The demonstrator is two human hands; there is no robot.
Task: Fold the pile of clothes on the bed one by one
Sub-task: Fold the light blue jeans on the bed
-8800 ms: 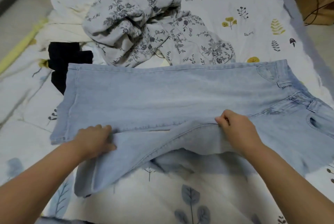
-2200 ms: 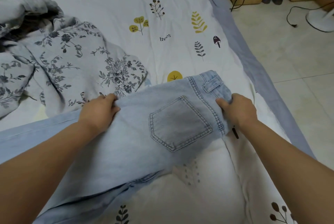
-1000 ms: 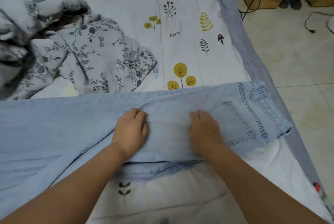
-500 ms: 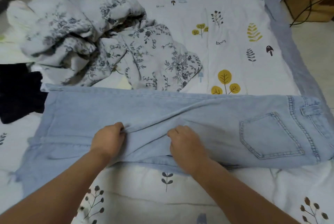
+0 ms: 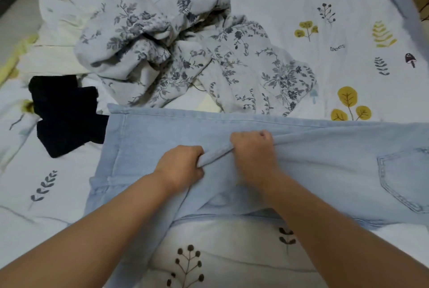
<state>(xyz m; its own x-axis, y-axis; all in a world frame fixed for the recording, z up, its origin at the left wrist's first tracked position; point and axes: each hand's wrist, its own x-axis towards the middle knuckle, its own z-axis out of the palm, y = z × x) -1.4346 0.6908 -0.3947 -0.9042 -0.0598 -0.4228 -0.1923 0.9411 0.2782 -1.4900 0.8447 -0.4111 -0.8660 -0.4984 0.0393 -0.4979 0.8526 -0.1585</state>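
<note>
The light-blue jeans (image 5: 301,155) lie flat across the near part of the bed (image 5: 348,9), legs stacked, not yet folded across. The left hand (image 5: 180,167) and right hand (image 5: 254,150) each have their grip clamped on a raised ridge of denim mid-leg — likely starting the cross fold. The floral garment (image 5: 185,55) and a black garment (image 5: 65,113) beyond it wait unfolded — most of the pile remains.

My jeans (image 5: 290,148) lie crosswise on the bed (image 5: 325,20) directly before me. Behind them sits the crumpled garment pile (image 5: 185,55); a dark garment (image 5: 65,113) lies left, touching the jeans' hem. Both my hands, left hand (image 5: 181,167) and right hand (image 5: 253,153), sit mid-jeans, side by side.
</note>
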